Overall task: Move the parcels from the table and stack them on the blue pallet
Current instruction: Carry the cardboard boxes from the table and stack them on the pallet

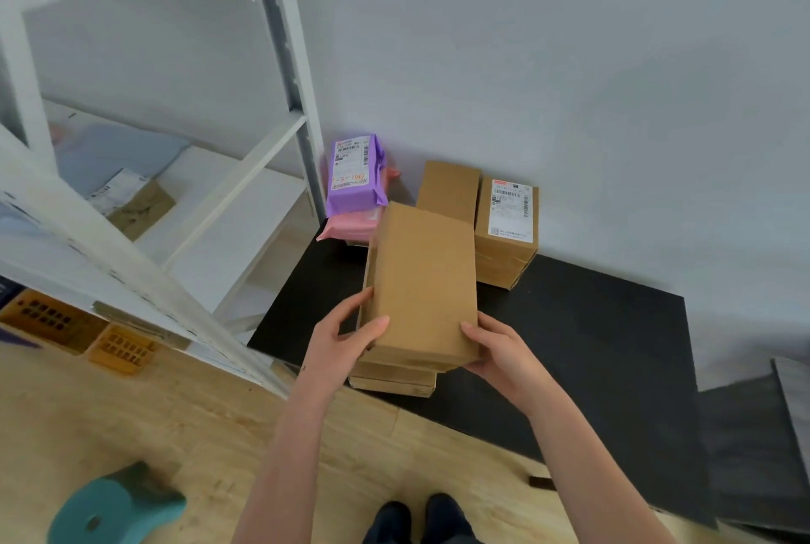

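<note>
Both of my hands hold a plain brown cardboard parcel (423, 285) by its near end: my left hand (346, 335) on its left side, my right hand (499, 352) on its right. It is over another flat brown box (392, 381) lying at the near edge of a black table top (591, 337). Further back stand a plain brown box (447, 188) and a labelled brown box (506, 232) against the wall. A purple mailer (355, 170) lies on a pink mailer (346, 225) at the back left corner. No blue pallet is in view.
A white metal shelf rack (245, 175) stands to the left, with grey bags and a packet on a low shelf. Orange crates (122, 348) sit under it. A teal stool (114, 508) is on the wooden floor at lower left. My shoes (420, 517) are below.
</note>
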